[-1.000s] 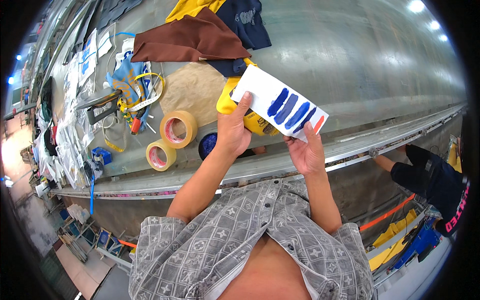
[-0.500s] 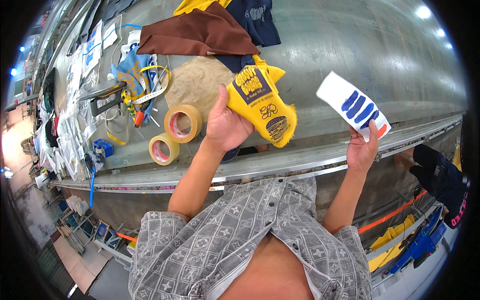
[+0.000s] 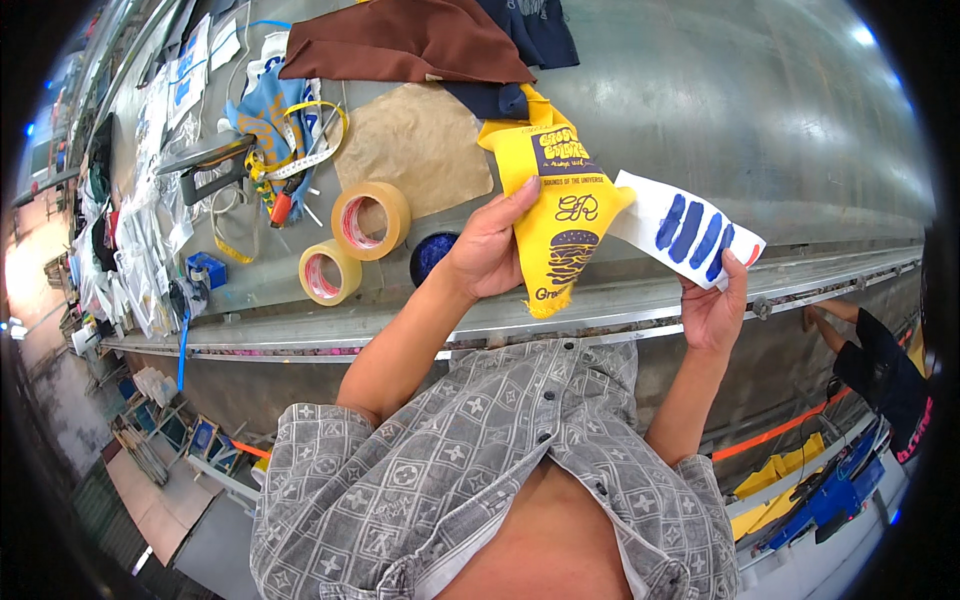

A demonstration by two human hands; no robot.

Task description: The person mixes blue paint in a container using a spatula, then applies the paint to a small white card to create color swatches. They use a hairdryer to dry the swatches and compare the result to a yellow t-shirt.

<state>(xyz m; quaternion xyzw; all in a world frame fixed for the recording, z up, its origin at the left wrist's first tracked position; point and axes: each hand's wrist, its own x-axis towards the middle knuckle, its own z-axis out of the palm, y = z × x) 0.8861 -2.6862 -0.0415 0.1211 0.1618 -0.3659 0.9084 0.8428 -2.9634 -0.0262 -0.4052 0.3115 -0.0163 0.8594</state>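
Note:
Gripped in my left hand is a yellow printed fabric piece with dark lettering and a burger drawing; its upper end trails toward the dark blue cloth behind it. My right hand is closed on the lower right end of a white card marked with several blue paint strokes and a red one. The card's left end meets or passes behind the fabric's right edge. Just left of my left hand stands a round container of dark blue paint or ink, partly hidden by the hand.
Two tape rolls lie left of my hands beside brown paper. Brown cloth covers part of the metal table at the back. Farther left are a tape measure, a blue box and plastic bags. Another person is at right.
My left hand has moved right and slightly nearer, turning the yellow fabric so more print shows. The white card has shifted left and down to the fabric's edge. The blue container has come into view.

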